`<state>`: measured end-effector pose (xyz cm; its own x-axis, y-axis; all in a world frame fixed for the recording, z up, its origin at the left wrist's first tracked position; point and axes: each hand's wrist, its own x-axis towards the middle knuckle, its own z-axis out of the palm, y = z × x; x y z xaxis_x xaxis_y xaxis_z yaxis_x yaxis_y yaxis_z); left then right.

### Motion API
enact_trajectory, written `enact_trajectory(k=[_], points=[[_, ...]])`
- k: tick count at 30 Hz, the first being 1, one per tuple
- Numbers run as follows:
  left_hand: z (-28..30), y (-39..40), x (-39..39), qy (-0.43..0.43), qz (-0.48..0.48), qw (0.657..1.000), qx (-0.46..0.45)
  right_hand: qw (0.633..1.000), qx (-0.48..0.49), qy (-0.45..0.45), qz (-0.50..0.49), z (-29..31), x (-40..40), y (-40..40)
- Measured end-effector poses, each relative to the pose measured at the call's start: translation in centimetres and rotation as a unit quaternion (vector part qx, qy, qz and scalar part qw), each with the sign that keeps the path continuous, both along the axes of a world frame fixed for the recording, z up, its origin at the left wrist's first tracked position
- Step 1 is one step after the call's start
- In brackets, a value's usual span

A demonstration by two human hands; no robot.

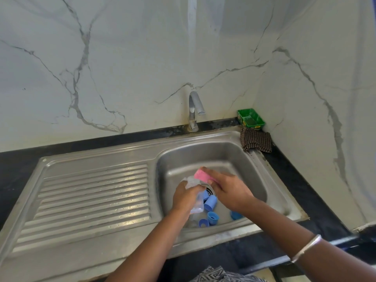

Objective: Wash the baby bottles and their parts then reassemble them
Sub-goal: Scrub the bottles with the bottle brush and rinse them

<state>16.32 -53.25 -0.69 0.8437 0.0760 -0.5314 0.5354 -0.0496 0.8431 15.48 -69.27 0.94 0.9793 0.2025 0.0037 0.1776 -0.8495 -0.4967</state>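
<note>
Head view: left hand (186, 197) curls its fingers around a clear bottle (196, 198) over the sink (244, 159) basin; right hand (232, 189) pinches a pink sponge (201, 175) against the bottle's upper end. Blue caps (210, 202) and rings (213, 217) lie in the basin below, near the drain. Tap (194, 110) behind, checked cloth (256, 141) and green tray (251, 118) at the corner.

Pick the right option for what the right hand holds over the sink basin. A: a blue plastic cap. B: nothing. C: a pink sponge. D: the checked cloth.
C: the right hand grips a pink rectangular sponge and brings it against the clear plastic baby bottle held by the left hand, above the stainless steel sink basin.
</note>
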Motion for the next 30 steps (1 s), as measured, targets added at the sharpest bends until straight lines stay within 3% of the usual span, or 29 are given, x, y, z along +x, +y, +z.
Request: enact_trajectory(k=[4,8,18,24,30], points=[[0.5,-0.1,-0.3,-0.078,-0.085,0.987,0.114,0.991,-0.105,-0.035,0.07,1.4,0.7,0.6],[0.4,0.0,-0.2,-0.09,-0.098,0.985,0.111,0.984,-0.134,-0.055,0.101,1.7,0.9,0.7],[1.1,0.3,0.2,0.0,-0.065,0.992,-0.108,0.994,-0.056,-0.06,0.073,-0.1,0.6,-2.0],[1.1,0.6,0.7,0.072,-0.066,0.955,-0.28,0.991,0.002,-0.118,0.066,-0.5,0.7,-2.3],[0.7,1.1,0.7,0.048,-0.036,0.919,-0.389,0.986,0.13,-0.104,0.017,-1.8,0.2,-1.3]])
